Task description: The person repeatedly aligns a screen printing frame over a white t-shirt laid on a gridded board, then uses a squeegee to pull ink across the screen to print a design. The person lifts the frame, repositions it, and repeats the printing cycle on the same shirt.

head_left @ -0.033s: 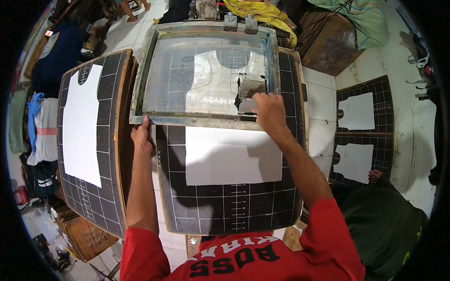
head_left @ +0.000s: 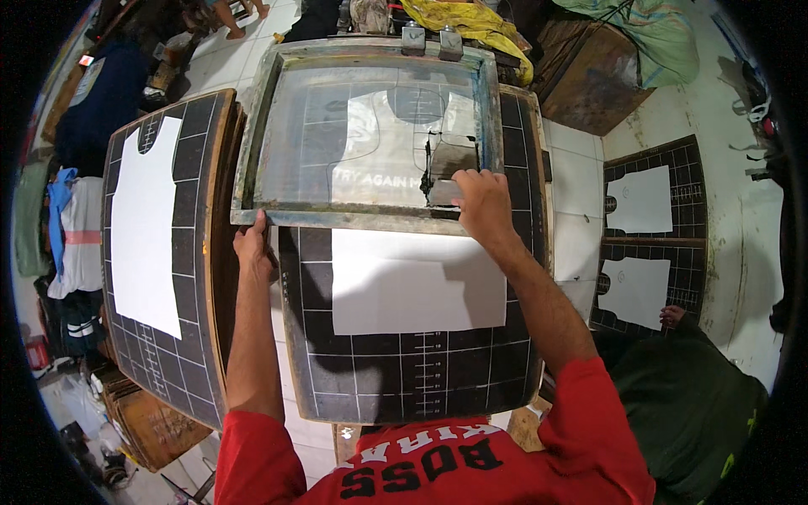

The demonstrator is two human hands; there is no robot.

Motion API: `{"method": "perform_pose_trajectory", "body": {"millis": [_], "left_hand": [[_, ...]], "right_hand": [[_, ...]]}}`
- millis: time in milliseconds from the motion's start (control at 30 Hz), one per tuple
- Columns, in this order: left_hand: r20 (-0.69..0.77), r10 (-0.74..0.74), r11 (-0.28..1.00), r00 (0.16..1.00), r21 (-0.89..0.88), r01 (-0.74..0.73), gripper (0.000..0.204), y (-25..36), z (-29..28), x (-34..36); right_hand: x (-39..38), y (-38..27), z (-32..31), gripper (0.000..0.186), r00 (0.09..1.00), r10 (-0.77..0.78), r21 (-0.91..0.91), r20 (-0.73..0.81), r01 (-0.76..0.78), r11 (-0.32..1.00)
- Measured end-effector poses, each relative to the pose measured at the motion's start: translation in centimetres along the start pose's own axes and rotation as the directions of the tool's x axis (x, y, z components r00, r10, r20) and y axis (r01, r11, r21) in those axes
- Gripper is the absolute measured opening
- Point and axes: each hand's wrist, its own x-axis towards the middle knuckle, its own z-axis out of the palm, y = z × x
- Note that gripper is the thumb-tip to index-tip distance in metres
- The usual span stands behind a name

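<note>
One white fabric panel (head_left: 418, 286) lies on the gridded black board (head_left: 370, 374), its far part beneath the screen-printing frame (head_left: 362, 217). Hands apart, the left hand (head_left: 251, 244) grips the frame's near-left corner; the right hand (head_left: 486, 202) clasps an apparent squeegee (head_left: 456, 160) beside black ink (head_left: 427, 164). Should the left slacken, the frame might shift and smear ink.

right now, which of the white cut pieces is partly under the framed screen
The white piece on the middle board: the framed screen covers its upper part. The left piece, upper right piece and lower right piece have no screen over them.
</note>
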Motion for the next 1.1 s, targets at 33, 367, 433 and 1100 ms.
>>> {"method": "perform_pose_trajectory", "body": {"millis": [33,367,433,1100], "left_hand": [[0.011,0.035,0.999,0.999,-0.013,-0.035,0.053,-0.3,-0.2,0.3],[0.028,0.067,0.996,0.997,0.053,-0.069,0.055,-0.6,-0.7,0.4],[-0.011,0.065,0.992,0.998,0.108,-0.064,0.056,-0.4,-0.6,-0.1],[-0.042,0.093,0.983,0.995,0.161,-0.085,0.058,0.1,0.1,-0.5]], "right_hand": [[0.1,0.1,0.1,0.032,0.999,0.011,0.008,0.05,-0.011,1.0],[12.3,6.6,1.5,0.032,0.996,0.044,0.009,0.076,-0.045,0.999],[11.3,5.9,1.1,0.032,0.997,0.052,0.002,0.055,-0.052,0.999],[0.8,-0.4,1.5,0.03,0.995,0.045,-0.132,-0.092,-0.056,0.99]]}}
